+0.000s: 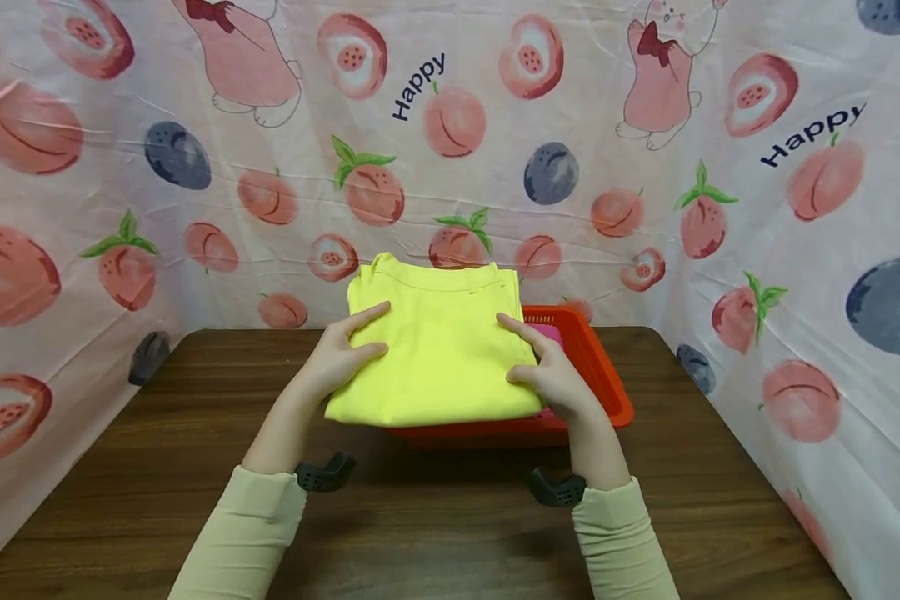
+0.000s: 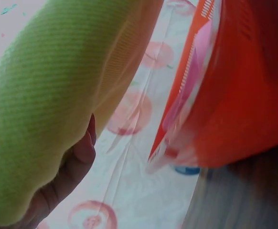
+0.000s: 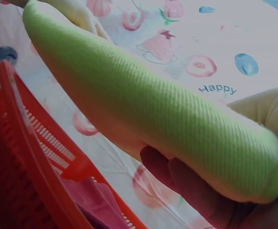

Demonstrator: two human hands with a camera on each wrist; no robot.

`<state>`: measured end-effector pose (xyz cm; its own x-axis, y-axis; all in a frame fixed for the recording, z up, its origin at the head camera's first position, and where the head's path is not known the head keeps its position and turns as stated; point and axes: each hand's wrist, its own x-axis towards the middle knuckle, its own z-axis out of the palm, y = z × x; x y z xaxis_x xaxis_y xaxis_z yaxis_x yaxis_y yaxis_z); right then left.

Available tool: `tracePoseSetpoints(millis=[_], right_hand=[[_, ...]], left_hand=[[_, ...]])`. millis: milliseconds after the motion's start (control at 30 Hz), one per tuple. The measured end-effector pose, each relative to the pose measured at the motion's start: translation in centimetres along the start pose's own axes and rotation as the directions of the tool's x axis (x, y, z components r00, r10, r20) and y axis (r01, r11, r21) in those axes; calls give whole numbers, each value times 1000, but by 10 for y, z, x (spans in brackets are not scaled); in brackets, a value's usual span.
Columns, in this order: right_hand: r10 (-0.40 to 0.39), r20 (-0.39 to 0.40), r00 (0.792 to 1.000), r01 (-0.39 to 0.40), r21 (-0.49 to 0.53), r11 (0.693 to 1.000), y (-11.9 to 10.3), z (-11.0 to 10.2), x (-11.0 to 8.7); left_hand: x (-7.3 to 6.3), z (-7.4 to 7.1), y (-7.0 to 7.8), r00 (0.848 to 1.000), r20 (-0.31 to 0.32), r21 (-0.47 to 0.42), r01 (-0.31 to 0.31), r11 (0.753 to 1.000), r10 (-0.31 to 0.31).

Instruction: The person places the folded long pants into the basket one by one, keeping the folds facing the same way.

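Observation:
A folded pair of bright yellow pants (image 1: 438,350), with a waistband and a belt loop along the top, is held up in front of the basket. At its left side my left hand (image 1: 347,350) grips it, thumb and index finger on the front. My right hand (image 1: 543,367) grips the right side the same way. Both wrist views show the bundle's thick folded edge, greenish there, with fingertips (image 2: 85,145) curled under it. In the right wrist view the fingers (image 3: 182,179) support it from below.
Behind the pants stands a red-orange plastic basket (image 1: 600,367) with slotted walls, on the dark wooden table (image 1: 217,417). Pink cloth (image 3: 93,200) lies inside it. A fruit-printed curtain (image 1: 450,192) encloses the back and both sides.

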<state>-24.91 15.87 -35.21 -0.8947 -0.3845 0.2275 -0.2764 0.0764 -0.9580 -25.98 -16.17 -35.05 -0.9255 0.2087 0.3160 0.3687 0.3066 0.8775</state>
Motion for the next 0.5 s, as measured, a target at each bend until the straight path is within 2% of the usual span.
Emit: tracePoseSetpoints(millis=[233, 500], right_hand=[[-10, -13, 1000, 11, 70, 998, 0, -15, -9], [-29, -15, 999, 31, 148, 989, -3, -32, -18]], left_hand=[[2, 16, 3, 1000, 4, -33, -10, 999, 10], [6, 34, 8, 1000, -6, -117, -8, 993, 8]])
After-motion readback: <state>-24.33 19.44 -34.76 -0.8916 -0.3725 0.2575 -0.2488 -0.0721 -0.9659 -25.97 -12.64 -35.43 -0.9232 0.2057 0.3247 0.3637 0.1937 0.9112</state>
